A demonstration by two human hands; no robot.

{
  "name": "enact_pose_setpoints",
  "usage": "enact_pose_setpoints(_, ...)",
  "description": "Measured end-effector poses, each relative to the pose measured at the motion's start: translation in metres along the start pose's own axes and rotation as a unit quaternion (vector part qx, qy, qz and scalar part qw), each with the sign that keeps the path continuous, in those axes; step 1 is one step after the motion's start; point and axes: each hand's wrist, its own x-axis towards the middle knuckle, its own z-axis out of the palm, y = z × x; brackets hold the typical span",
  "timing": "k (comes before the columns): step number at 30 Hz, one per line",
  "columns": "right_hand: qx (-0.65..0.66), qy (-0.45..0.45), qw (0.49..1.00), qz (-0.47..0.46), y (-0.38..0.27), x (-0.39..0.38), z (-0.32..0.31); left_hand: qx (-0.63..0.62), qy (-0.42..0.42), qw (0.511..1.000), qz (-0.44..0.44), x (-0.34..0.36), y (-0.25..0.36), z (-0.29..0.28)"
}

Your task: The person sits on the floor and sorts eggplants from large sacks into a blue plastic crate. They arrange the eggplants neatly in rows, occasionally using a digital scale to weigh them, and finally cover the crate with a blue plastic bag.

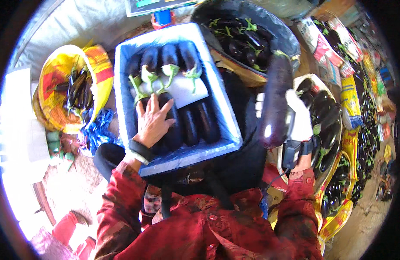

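A box lined with blue plastic (191, 159) sits in front of me, holding several dark eggplants (207, 121) in two rows. The far row's green stems point toward me, over a white sheet (195, 90). Bare, with fingers spread, my left hand (153, 120) lies on eggplants in the box's near left part and partly hides them. My right hand (299, 113), in a white glove, is closed around one large, long eggplant (276, 95). It holds this eggplant upright in the air, right of the box.
A yellow sack-lined basket (105, 65) with thin eggplants stands left. Beyond the box on the right is a black-lined tub (286, 37) of eggplants. Another container of eggplants (326, 117) and a long eggplant pile (368, 125) lie right. A scale (159, 5) stands at the back.
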Motion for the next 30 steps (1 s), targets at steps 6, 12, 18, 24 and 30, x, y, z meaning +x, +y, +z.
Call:
enact_pose_setpoints(6, -0.25, -0.138, 0.951, 0.117, 0.081, 0.063, 0.094, -0.021, -0.034, 0.999, -0.02, 0.002, -0.003, 0.003)
enact_pose_setpoints(12, -0.707, -0.014, 0.703, 0.076, 0.145, 0.116, 0.096, -0.002, -0.066, 0.997, -0.029, 0.001, -0.002, 0.0)
enact_pose_setpoints(18, -0.727, -0.023, 0.676, 0.117, 0.16, 0.137, 0.067, -0.049, -0.04, 0.997, -0.032, 0.0, 0.001, -0.012)
enact_pose_setpoints(24, -0.701, -0.055, 0.693, 0.159, 0.162, 0.145, 0.055, 0.062, 0.043, 0.994, 0.08, 0.013, 0.02, -0.017)
enact_pose_setpoints(30, -0.779, -0.117, 0.612, -0.069, 0.11, 0.086, 0.064, -0.032, -0.066, 0.985, 0.158, 0.035, 0.031, -0.007)
